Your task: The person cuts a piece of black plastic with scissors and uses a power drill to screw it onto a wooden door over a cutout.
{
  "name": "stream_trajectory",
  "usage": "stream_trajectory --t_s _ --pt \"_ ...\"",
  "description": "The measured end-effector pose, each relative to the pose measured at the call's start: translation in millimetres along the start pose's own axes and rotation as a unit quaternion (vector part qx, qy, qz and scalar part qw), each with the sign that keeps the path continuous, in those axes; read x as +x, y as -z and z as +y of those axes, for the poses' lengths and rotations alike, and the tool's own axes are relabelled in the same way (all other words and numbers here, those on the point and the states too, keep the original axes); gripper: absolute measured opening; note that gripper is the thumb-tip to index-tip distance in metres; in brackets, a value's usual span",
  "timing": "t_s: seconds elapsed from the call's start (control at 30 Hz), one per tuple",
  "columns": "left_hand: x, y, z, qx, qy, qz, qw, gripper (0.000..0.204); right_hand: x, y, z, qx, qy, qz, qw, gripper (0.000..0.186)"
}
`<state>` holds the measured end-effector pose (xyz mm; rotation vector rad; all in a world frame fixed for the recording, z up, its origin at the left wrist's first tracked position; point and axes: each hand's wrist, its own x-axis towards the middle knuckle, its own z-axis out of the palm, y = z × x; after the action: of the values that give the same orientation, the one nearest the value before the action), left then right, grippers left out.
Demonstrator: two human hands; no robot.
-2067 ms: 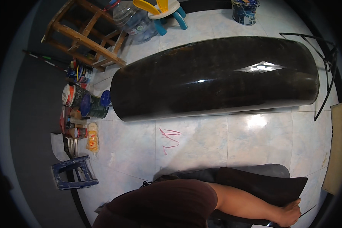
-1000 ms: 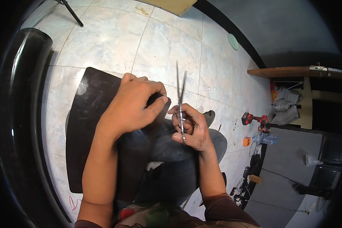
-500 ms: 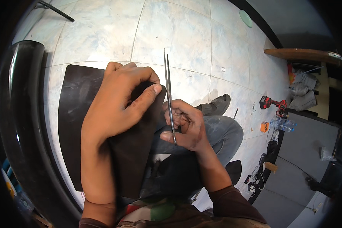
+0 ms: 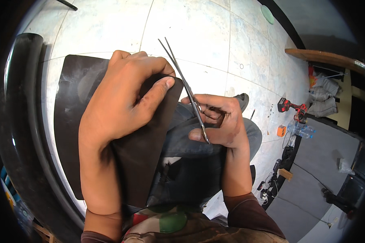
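Observation:
A dark brown sheet (image 4: 150, 162) of thin, flexible-looking material hangs in front of me over my legs. My left hand (image 4: 129, 97) pinches its upper right corner between thumb and fingers. My right hand (image 4: 221, 119) holds a pair of metal scissors (image 4: 185, 83), fingers and thumb at the handles. The blades point up and left, parted slightly at the tips. They pass just right of the held corner; whether they touch the sheet I cannot tell.
A large glossy black roll (image 4: 24, 121) lies along the left. On the right floor are a red cordless drill (image 4: 292, 107), an orange tape measure (image 4: 281, 131), plastic bottles (image 4: 302, 130) and a power strip with cables (image 4: 265, 190). A grey mat (image 4: 312, 174) lies beyond them.
My right hand has moved right and slightly up with the scissors, whose tips now lean further left. My left hand keeps its pinch on the sheet's corner.

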<state>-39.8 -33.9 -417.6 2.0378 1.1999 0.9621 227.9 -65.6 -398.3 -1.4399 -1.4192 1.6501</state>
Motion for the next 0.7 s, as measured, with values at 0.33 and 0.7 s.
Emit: stream_trajectory --t_s 0.33,0.7 --pt "4 2 1 -0.001 0.001 -0.016 1.0 0.017 6 19 -33 -0.148 -0.065 -0.037 0.986 0.071" --pt "0 0 -6 -0.016 0.013 -0.015 1.0 0.017 13 29 -27 -0.201 -0.047 -0.033 0.978 0.077"
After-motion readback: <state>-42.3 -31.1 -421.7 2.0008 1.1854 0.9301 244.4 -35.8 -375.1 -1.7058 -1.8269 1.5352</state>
